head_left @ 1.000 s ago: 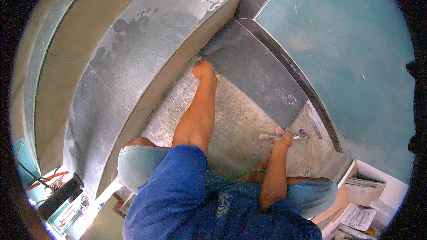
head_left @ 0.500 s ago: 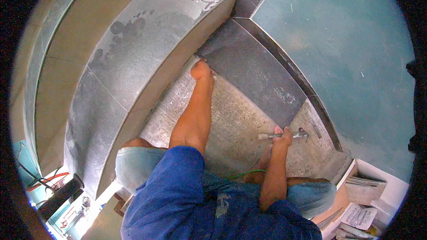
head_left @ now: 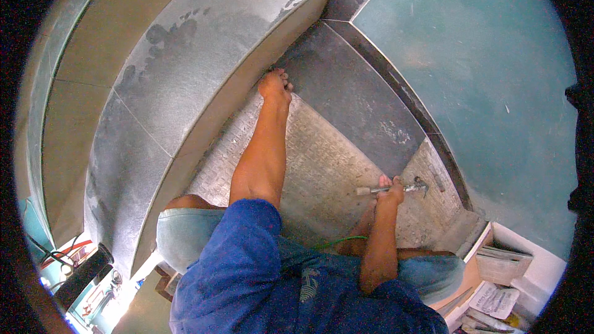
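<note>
A dark grey floor tile lies between a curved tiled step and the wall skirting. My left hand is at the tile's far left corner, against the step's riser. Its fingers curl inward, and whatever they may hold is too small to make out. By the tile's near corner, my right hand is closed around what looks like a hammer, its pale handle end pointing left and its metal head right. Pinkish tips show just above that hand, and whether they are fingers or toes is unclear.
Rough, bare floor spreads before my knees. The tiled step curves along the left. A green-blue surface lies beyond the dark skirting. At lower right, a box holds assorted items. Cables hang at lower left.
My left hand has shifted slightly left and up along the tile corner, and its curled fingers now show. The right hand with the hammer has barely moved.
</note>
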Action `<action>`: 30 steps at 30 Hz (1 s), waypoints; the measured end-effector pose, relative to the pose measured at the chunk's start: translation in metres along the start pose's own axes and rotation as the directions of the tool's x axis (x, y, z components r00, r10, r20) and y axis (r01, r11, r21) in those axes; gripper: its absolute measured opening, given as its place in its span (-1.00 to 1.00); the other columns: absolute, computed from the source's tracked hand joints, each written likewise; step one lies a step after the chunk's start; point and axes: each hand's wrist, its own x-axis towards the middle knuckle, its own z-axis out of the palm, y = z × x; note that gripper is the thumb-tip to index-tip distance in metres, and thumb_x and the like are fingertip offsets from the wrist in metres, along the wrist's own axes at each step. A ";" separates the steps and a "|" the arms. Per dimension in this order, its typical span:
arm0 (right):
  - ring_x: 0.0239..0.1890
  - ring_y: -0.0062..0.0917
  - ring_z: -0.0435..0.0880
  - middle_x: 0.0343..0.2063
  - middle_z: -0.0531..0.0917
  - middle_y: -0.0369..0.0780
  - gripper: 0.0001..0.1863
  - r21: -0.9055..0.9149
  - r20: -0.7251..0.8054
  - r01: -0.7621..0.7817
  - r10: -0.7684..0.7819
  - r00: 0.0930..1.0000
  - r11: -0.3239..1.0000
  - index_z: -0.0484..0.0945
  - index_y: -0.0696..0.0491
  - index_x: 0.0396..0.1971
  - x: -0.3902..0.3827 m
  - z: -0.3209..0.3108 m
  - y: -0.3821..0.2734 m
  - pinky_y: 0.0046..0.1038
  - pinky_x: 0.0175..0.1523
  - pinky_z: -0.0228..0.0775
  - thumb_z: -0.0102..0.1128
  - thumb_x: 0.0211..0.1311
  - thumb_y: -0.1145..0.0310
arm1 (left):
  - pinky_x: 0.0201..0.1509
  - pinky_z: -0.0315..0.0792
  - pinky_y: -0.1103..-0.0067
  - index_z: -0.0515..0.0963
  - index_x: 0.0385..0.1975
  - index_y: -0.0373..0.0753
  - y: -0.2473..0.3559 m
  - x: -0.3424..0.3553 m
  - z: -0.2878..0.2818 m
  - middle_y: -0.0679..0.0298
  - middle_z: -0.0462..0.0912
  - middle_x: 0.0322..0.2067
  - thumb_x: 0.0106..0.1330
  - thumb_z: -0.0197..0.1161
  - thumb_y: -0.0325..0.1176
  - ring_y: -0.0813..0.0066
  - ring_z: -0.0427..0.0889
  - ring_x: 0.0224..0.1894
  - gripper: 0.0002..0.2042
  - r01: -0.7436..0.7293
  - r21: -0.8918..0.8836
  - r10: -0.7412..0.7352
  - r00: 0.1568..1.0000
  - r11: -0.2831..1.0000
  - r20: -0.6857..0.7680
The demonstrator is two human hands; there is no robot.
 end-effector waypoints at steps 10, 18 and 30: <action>-0.51 -0.37 0.53 -0.40 0.48 -0.16 -0.68 -0.040 -0.002 0.193 -0.193 0.981 0.980 0.41 0.11 -0.05 -0.048 -0.012 -0.001 -0.31 -0.50 0.51 0.00 0.36 0.19 | -0.63 0.12 0.60 0.44 -0.35 -0.18 0.002 -0.007 -0.002 0.35 0.43 -0.57 0.27 0.12 -0.40 0.58 0.35 -0.62 -0.96 0.030 -0.037 -0.027 0.996 0.999 0.079; -0.78 -0.63 0.30 -0.73 0.34 -0.40 -0.53 -0.201 0.641 0.065 0.081 0.763 0.977 0.36 -0.06 -0.40 -0.157 0.077 0.030 -0.54 -0.75 0.16 -0.08 0.33 -0.21 | -0.61 0.13 0.61 0.49 -0.32 -0.16 0.004 -0.005 -0.007 0.38 0.45 -0.57 0.28 0.09 -0.39 0.62 0.31 -0.63 -0.94 0.055 -0.039 -0.049 0.990 0.998 0.134; -0.58 -0.55 0.43 -0.64 0.44 -0.31 -0.45 -0.365 0.837 0.616 -0.044 0.545 0.698 0.43 0.04 -0.50 -0.231 0.158 0.172 -0.45 -0.44 0.27 -0.23 0.42 -0.15 | -0.65 0.13 0.61 0.51 -0.33 -0.16 0.005 0.012 -0.018 0.35 0.48 -0.58 0.26 0.20 -0.39 0.59 0.26 -0.67 -0.94 0.141 0.024 -0.143 0.967 0.990 0.211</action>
